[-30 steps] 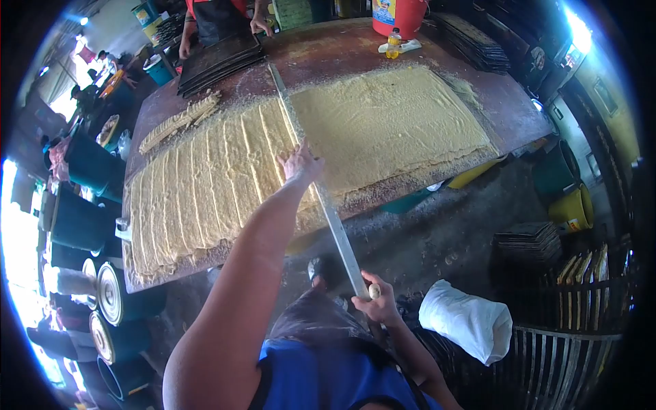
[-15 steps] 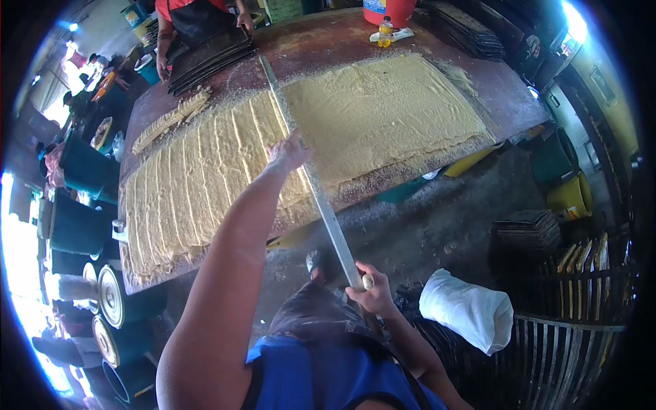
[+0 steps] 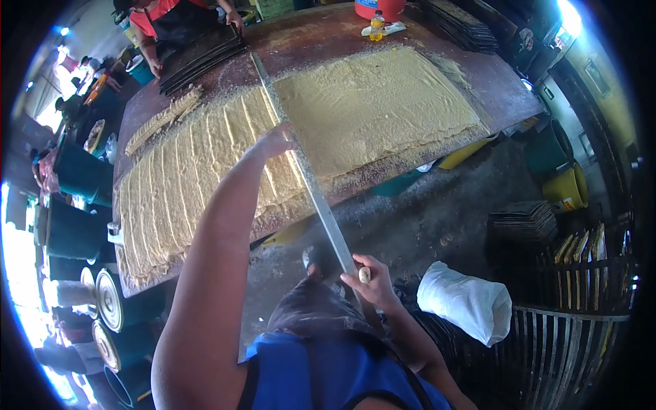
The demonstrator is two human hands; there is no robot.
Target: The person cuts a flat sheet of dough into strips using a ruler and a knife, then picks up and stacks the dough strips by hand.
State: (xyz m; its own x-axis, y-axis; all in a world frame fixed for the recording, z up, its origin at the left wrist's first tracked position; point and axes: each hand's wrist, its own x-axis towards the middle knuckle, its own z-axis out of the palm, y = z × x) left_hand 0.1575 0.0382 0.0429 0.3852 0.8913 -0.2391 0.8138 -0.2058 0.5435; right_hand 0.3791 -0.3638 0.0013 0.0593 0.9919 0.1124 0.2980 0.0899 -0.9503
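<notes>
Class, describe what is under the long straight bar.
On either side of the bar show the pale sheet, the table and the floor; the strip directly beneath is covered.

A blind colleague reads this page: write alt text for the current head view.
A person's left hand touches a long bar laid across a pale, crumbly sheet on a table, the bar's near end in the right hand. The sheet is lined in strips left of the bar.
</notes>
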